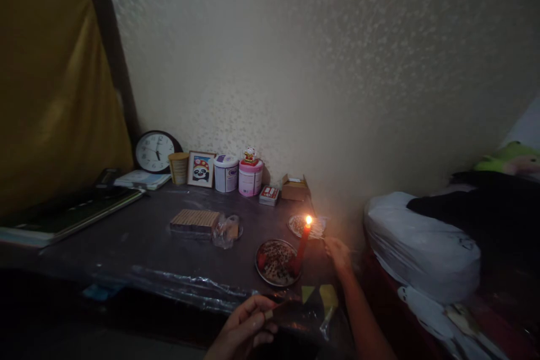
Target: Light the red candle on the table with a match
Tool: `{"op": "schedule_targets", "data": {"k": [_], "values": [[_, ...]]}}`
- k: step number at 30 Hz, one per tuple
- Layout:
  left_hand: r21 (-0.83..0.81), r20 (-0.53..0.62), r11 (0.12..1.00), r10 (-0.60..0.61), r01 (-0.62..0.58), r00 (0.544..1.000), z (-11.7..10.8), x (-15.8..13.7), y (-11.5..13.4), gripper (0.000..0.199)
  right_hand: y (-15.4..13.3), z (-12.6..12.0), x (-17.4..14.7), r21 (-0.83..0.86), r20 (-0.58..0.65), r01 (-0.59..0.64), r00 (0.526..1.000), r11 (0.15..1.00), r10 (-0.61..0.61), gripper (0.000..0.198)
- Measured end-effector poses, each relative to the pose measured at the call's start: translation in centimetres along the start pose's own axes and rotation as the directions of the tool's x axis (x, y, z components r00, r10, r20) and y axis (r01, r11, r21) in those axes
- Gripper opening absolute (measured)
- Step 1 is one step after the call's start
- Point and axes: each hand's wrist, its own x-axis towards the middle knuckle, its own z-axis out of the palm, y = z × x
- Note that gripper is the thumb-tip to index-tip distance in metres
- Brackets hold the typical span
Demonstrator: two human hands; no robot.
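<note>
My left hand point(248, 323), at the front edge of the table, pinches a small dark piece with a light tan end point(269, 314); its exact kind is unclear in the dim light. Stretched out on the right, my right hand point(337, 253) has its fingers closed beside a small plate point(291, 229) with thin pale sticks point(317, 227) on it. What those fingers hold is too small to make out. A lit red candle point(302, 244) leans slightly between the hands, at the right rim of a round metal plate point(258, 271) covered with dark and reddish bits.
Left of the plates lie a row of thin tan-edged pieces point(194, 220) and a crumpled clear bag point(223, 232). Along the wall stand a clock point(156, 152), a cup point(179, 167), a panda picture point(201, 170), two tubs point(226, 174) and a cardboard box point(294, 188). A white bundle point(422, 244) sits right.
</note>
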Motion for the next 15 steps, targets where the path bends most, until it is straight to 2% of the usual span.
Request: {"op": "schedule_targets", "data": {"k": [8,15], "values": [[0.02,0.034,1.0,0.009,-0.009,0.999,0.2,-0.2,0.2,0.026,-1.0,1.0,0.0,-0.169,-0.006,0.077,0.997,0.983,-0.079,0.023],[-0.019,0.019,1.0,0.013,-0.013,1.0,0.4,0.1,-0.1,0.03,-0.7,1.3,0.7,-0.249,-0.023,0.131,0.99,0.96,-0.142,0.022]]}}
